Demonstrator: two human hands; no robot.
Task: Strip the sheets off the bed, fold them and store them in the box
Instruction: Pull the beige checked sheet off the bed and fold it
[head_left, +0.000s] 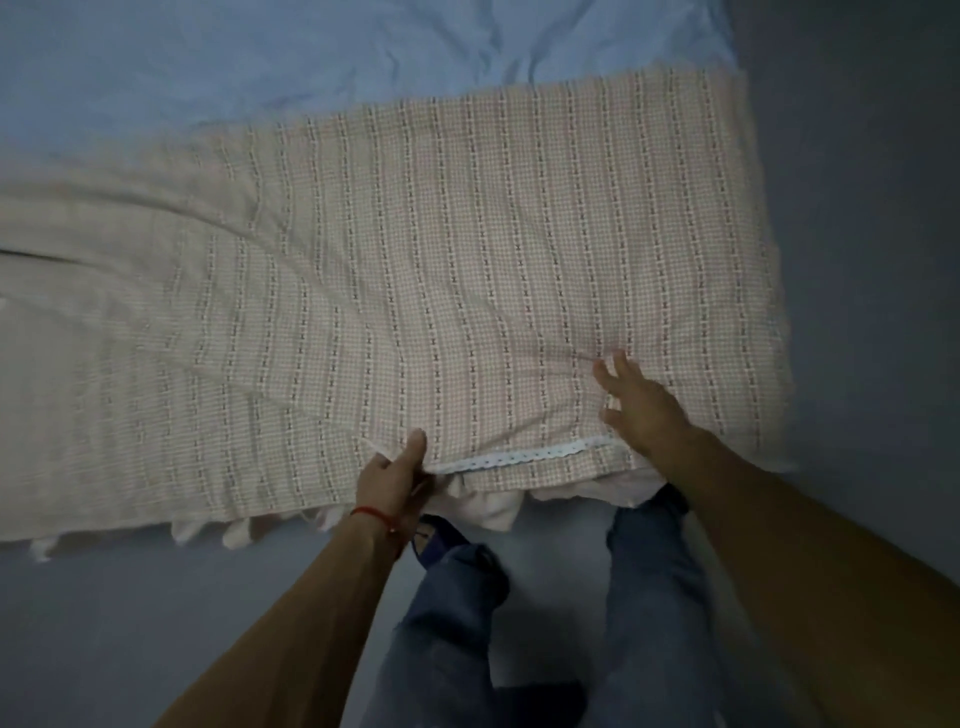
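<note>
Grey floor (857, 208), blue jeans (654, 597), red wrist string (371, 514).

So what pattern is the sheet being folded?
Beige-pink check with dotted stripes, clearest in the head view.

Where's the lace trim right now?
In the head view, the lace trim runs along the checked sheet's near edge, low and centre, between the left hand, which pinches its end, and the open right hand.
</note>
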